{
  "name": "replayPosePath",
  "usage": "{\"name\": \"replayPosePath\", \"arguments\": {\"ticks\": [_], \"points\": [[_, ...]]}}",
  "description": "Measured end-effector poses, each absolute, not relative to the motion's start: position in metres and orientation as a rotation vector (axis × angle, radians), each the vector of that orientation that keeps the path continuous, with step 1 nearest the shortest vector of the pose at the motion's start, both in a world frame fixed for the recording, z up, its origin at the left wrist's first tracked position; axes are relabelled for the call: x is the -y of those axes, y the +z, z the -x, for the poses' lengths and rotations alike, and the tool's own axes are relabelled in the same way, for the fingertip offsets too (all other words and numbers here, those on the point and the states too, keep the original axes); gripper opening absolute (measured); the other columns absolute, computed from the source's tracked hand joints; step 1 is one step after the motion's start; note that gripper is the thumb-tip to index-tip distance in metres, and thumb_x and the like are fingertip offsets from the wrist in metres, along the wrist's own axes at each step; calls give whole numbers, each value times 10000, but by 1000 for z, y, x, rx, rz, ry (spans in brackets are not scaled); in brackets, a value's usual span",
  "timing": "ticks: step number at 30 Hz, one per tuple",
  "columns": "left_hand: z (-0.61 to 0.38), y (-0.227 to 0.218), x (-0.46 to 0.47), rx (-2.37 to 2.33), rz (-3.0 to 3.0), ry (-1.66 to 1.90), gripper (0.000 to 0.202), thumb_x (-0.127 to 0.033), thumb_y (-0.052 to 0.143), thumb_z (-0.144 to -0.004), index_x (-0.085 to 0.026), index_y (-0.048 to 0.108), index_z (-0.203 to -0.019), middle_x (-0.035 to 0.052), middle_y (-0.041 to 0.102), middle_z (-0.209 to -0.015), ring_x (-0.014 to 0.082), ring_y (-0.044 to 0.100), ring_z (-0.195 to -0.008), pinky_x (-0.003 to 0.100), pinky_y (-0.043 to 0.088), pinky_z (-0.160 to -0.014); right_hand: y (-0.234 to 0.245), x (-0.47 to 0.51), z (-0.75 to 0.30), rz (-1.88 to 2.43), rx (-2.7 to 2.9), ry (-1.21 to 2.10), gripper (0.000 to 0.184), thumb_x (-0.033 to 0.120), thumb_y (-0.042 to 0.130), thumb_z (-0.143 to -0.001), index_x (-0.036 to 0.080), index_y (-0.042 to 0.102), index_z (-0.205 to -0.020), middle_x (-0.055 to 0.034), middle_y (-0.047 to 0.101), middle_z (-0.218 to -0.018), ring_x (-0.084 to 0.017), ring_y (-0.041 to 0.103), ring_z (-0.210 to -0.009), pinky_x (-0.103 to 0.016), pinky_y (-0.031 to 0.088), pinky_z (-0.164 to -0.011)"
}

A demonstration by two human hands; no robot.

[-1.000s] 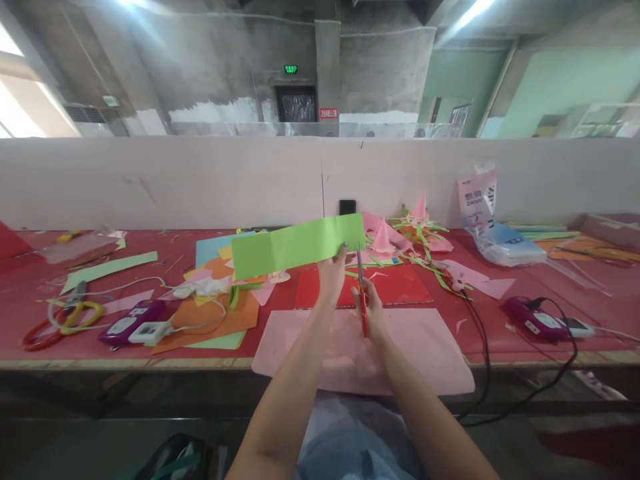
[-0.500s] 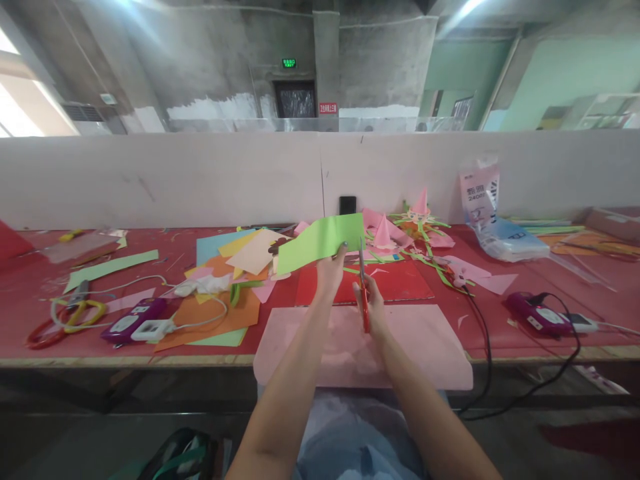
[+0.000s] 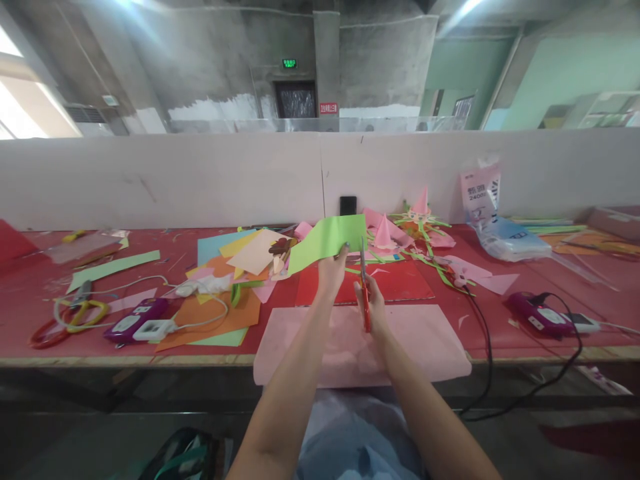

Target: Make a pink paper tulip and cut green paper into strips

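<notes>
My left hand (image 3: 332, 275) is raised over the table and pinches the right end of a light green paper sheet (image 3: 327, 241), which slants away to the left and shows foreshortened. Just to its right, my right hand (image 3: 369, 305) grips red-handled scissors (image 3: 365, 288), blades pointing up beside the sheet's right edge. Whether the blades touch the paper I cannot tell. Below both hands a large pink sheet (image 3: 420, 340) lies flat at the table's front edge, with a red sheet (image 3: 400, 283) behind it.
Coloured paper sheets (image 3: 225, 313) and a white cable lie to the left, with scissors (image 3: 70, 317) and a purple device (image 3: 135, 323). Pink paper cones and green strips (image 3: 415, 220) sit at the back. A second purple device (image 3: 537, 317) with a black cord lies right. A plastic packet (image 3: 500, 233) leans at the partition.
The green sheet has swung round in my left hand, its far left end turning away, so it looks much shorter than before. My right hand with the scissors has hardly moved.
</notes>
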State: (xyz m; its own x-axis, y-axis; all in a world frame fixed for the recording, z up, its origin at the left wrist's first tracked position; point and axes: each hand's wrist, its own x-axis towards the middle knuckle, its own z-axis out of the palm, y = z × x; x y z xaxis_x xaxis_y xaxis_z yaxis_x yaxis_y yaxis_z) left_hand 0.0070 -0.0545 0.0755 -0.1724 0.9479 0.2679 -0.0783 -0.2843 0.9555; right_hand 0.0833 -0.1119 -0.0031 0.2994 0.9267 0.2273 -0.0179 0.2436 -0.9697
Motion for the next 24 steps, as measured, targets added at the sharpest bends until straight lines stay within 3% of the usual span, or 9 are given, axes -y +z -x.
{"name": "replayPosePath", "arguments": {"ticks": [4, 14, 24], "points": [[-6, 76, 55, -1034, -1287, 1481, 460, -407, 629, -676, -134, 582, -1043, 108, 678, -861, 242, 650, -783, 308, 511, -686, -3, 112, -84, 1119, 1064, 835, 411, 479, 527, -733, 220, 491, -1050, 11, 420, -759, -93, 395, -613, -215, 356, -560], [-10, 76, 49, -929, -1296, 1453, 388, -410, 591, -707, -125, 597, -970, 103, 678, -740, 224, 651, -635, 324, 527, -616, -9, 109, -85, 1072, 1050, 804, 423, 487, 520, -729, 213, 496, -1051, 11, 410, -734, -95, 392, -608, -217, 367, -559], [-10, 82, 55, -940, -1330, 1475, 368, -345, 587, -730, -139, 575, -1034, 99, 679, -828, 231, 656, -694, 313, 523, -630, -8, 108, -85, 1088, 1036, 814, 408, 476, 532, -727, 208, 500, -1032, 17, 403, -720, -87, 379, -590, -212, 347, -547]]}}
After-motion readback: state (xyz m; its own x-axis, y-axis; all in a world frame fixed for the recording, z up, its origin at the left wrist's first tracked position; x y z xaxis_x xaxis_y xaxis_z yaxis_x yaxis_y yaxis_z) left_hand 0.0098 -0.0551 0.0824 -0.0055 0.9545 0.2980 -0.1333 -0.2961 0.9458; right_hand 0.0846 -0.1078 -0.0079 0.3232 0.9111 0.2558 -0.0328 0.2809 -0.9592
